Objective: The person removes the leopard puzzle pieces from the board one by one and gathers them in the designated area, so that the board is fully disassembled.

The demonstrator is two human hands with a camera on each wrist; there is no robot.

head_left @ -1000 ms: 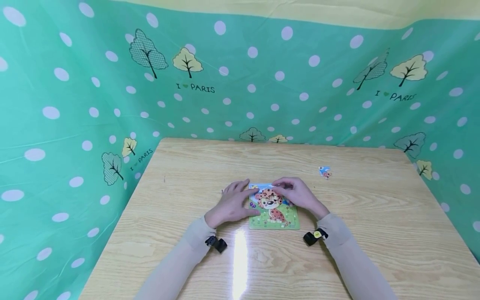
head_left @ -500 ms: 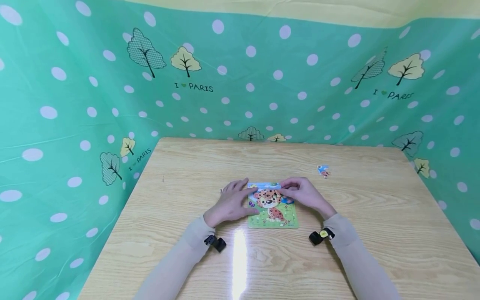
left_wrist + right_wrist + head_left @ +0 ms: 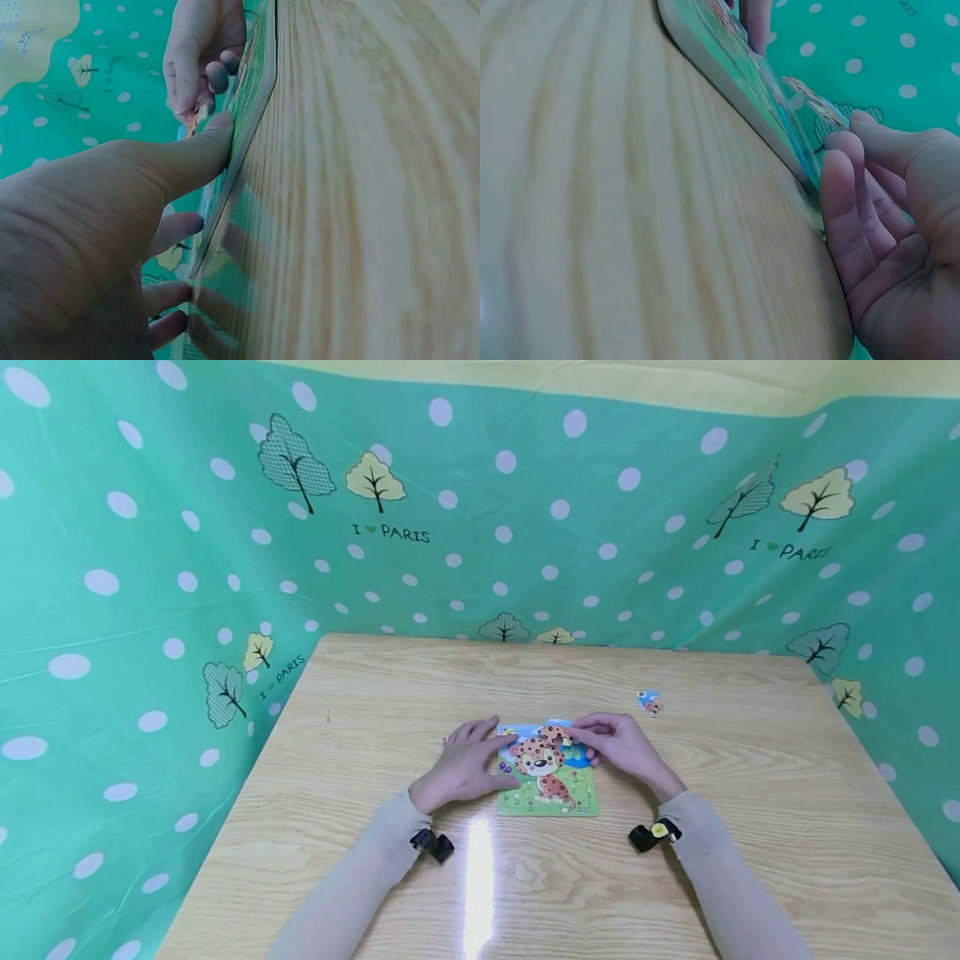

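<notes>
A square puzzle board with a spotted leopard cub on grass lies flat on the table. My left hand rests spread over its left side, the thumb on the board's face and the other fingertips by its far edge. Between thumb and fingers, my right hand pinches a spotted puzzle piece above the board's upper right part. In the right wrist view this piece is tilted and raised off the board, the other fingers curled beside the board's edge.
Farther back to the right, a loose puzzle piece, blue with spots, lies on the wooden table. A green dotted cloth hangs behind the table and along its sides. Each wrist carries a small black camera.
My right hand has drawn back a little to the right, and the pinched piece now shows more fully and turned above the board. The left hand has kept its place.
</notes>
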